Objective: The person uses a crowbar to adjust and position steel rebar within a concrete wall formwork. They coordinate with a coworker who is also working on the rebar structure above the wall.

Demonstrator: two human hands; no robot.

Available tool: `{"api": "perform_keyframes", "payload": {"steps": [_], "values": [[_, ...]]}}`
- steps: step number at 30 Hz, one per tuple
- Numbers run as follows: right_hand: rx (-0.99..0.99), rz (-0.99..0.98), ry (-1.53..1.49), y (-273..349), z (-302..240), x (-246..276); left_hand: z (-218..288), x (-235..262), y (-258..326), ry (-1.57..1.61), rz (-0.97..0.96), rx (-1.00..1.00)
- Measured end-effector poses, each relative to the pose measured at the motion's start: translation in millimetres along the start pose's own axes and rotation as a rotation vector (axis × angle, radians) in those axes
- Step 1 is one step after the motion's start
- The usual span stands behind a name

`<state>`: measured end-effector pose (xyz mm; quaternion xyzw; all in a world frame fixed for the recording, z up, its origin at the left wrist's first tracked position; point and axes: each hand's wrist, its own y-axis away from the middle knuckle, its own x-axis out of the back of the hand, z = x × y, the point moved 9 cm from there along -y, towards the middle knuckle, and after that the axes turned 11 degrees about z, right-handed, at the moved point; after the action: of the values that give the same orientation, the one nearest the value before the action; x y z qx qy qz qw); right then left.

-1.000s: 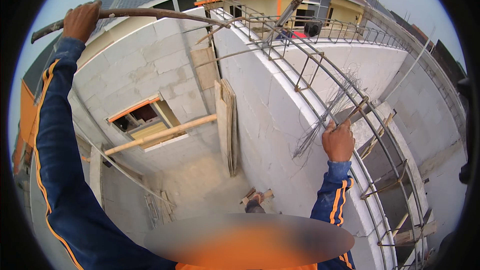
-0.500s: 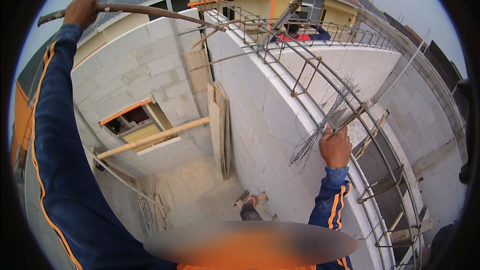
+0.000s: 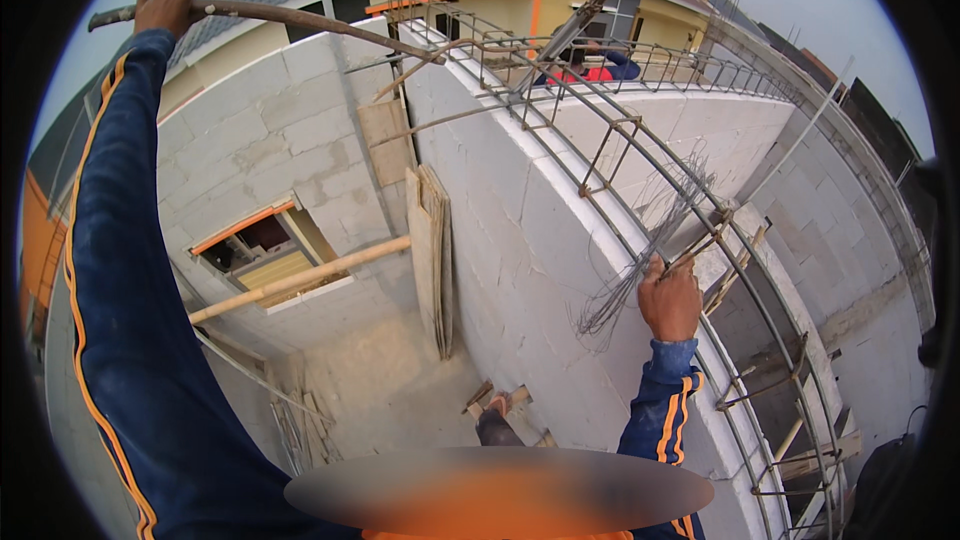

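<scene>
My left hand (image 3: 166, 10) is raised at the upper left, its fingers wrapped round a long brown pole (image 3: 300, 20). The pole's far end reaches the rebar cage (image 3: 612, 155) along the top of the white block wall (image 3: 480, 150). Over that cage, my right hand (image 3: 670, 302) is closed on a rusty tool that looks like pincers (image 3: 708, 237). Its jaws are at one of the cage's long bars. A loose bundle of thin tie wire (image 3: 618, 302) lies beside my right fingers and across the cage; whether they grip it too is hidden.
A person (image 3: 590, 68) is behind the far cage. Below me, a foot (image 3: 499, 403) rests on a wooden piece beside the wall. A bamboo pole (image 3: 300, 280) crosses the room near the window opening, and boards (image 3: 430, 260) lean on the wall. A metal post (image 3: 585, 15) slants above the cage.
My left hand and the pole have shifted slightly right and up in the picture. My right hand stays at almost the same place on the cage with the pincers.
</scene>
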<state>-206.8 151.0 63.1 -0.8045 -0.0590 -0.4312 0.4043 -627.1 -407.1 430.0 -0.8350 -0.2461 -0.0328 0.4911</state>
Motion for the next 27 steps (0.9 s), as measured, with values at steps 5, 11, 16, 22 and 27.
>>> {"api": "perform_keyframes", "payload": {"steps": [5,11,16,22,27], "values": [[-0.007,-0.037,-0.008,1,1,-1,-1,-12,-8,0.002,-0.063,0.034],[0.000,-0.074,0.012,0,1,-4,7,-13,-1,0.000,-0.002,0.051],[0.026,0.072,-0.008,1,-1,2,10,-14,-3,0.114,-0.071,0.030],[-0.008,0.026,0.000,1,1,0,8,-11,-1,0.140,-0.021,0.036],[0.002,0.018,-0.033,1,-6,4,-1,-45,-9,0.066,-0.103,0.018]]}}
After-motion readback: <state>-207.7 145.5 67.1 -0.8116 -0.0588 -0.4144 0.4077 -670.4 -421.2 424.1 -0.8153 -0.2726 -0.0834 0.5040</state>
